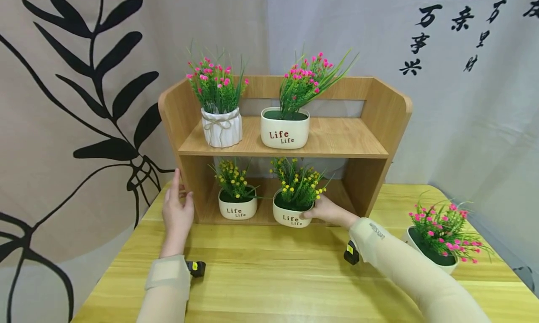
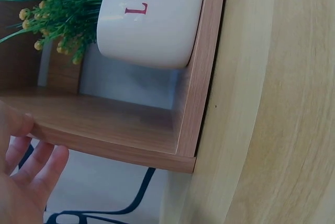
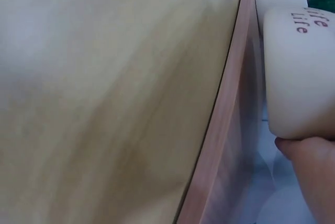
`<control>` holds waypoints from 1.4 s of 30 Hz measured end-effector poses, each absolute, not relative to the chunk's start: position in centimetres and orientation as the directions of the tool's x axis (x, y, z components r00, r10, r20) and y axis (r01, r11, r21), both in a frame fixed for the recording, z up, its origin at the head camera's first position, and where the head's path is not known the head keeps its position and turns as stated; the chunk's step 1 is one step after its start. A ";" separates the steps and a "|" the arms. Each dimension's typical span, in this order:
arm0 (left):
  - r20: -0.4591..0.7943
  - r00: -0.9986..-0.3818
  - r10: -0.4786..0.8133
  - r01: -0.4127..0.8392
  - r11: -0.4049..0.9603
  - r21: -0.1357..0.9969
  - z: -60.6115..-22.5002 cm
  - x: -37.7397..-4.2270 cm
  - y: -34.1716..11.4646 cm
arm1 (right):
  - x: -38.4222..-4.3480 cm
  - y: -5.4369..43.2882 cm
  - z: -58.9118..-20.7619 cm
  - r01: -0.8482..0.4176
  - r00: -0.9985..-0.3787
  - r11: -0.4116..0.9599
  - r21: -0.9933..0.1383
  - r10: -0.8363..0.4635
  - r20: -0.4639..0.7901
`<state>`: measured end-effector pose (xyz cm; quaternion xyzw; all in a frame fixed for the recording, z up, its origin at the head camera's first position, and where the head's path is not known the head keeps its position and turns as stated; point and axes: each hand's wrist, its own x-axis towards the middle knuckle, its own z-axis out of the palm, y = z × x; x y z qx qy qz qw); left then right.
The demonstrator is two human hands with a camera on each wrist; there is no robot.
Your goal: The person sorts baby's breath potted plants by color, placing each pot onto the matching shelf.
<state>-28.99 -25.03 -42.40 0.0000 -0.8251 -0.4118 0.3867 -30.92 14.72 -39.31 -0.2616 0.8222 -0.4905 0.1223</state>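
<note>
My right hand [image 1: 326,210] grips the right side of a cream oval pot holding a yellow-flowered artificial plant [image 1: 294,215], at the front of the lower shelf; its thumb shows against the pot in the right wrist view. Whether the pot's base touches the board, I cannot tell. My left hand [image 1: 178,213] holds the left side panel of a wooden two-tier shelf [image 1: 337,147], thumb at the panel's front edge and fingers outside it. Left of the gripped pot stands a similar yellow-flowered pot [image 1: 237,208], which also shows close up in the left wrist view.
On the upper board stand a white pot with a twine bow [image 1: 222,128] and a cream pot [image 1: 285,131], both with pink flowers. Another pink-flowered pot [image 1: 446,267] is on the table [image 1: 269,276] at the right, beside my right forearm. A printed curtain [image 1: 421,126] hangs behind.
</note>
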 end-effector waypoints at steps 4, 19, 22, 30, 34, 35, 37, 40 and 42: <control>0.642 -0.697 -0.318 0.321 0.663 0.677 -42.3 -29.0 -25.0 | -31.8 14.9 -39.3 -0.293 -0.839 0.394 -0.871 -0.544 0.036; 0.653 -0.691 -0.310 0.323 0.676 0.662 -42.4 -29.2 -25.0 | -35.9 15.9 -42.9 -0.208 -0.809 0.337 -0.918 -0.587 -0.032; 0.654 -0.689 -0.311 0.329 0.670 0.665 -42.4 -29.2 -25.0 | -36.2 16.1 -43.0 -0.189 -0.800 0.333 -0.924 -0.598 -0.052; 0.659 -0.684 -0.311 0.339 0.665 0.665 -42.5 -29.0 -25.0 | -36.5 16.6 -42.8 -0.055 -0.805 0.461 -0.886 -0.546 -0.234; 0.649 -0.694 -0.310 0.329 0.666 0.670 -42.5 -29.0 -25.1 | -36.5 16.7 -42.7 -0.035 -0.804 0.481 -0.876 -0.535 -0.262; 0.647 -0.696 -0.311 0.327 0.666 0.671 -42.4 -28.9 -25.1 | -36.5 16.7 -42.7 -0.034 -0.804 0.481 -0.876 -0.534 -0.262; 0.644 -0.698 -0.312 0.323 0.666 0.672 -42.4 -28.9 -25.1 | -36.7 16.7 -42.7 -0.042 -0.798 0.476 -0.879 -0.545 -0.257; 0.646 -0.696 -0.312 0.322 0.669 0.670 -42.4 -29.0 -25.1 | -36.9 16.8 -42.7 -0.037 -0.786 0.474 -0.880 -0.557 -0.267; 0.646 -0.697 -0.312 0.320 0.671 0.669 -42.4 -29.0 -25.0 | -37.0 16.9 -42.7 -0.035 -0.780 0.484 -0.874 -0.560 -0.279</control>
